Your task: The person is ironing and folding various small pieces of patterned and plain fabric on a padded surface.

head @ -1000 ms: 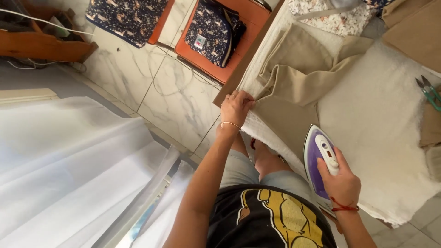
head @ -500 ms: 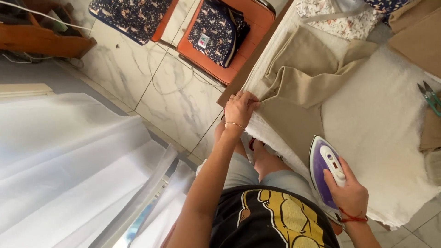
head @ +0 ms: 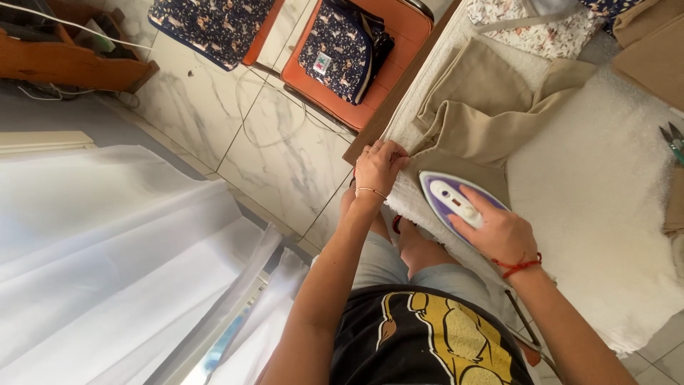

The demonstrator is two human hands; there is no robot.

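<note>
A beige garment (head: 491, 114) lies folded on a table padded with white cloth (head: 591, 192). My left hand (head: 379, 167) pinches the garment's near corner at the table's edge. My right hand (head: 499, 232) grips the handle of a purple and white iron (head: 452, 203), which rests flat on the beige fabric just right of my left hand.
A floral cloth (head: 534, 28) and more beige fabric (head: 652, 50) lie at the table's far end, with green-handled scissors (head: 673, 142) at the right. Orange chairs (head: 370, 57) with dark patterned bags (head: 342, 50) stand on the marble floor. White curtain (head: 107, 264) hangs at left.
My right hand has carried the iron from the near table edge up and left onto the beige garment, close to my left hand, which stays on the corner.
</note>
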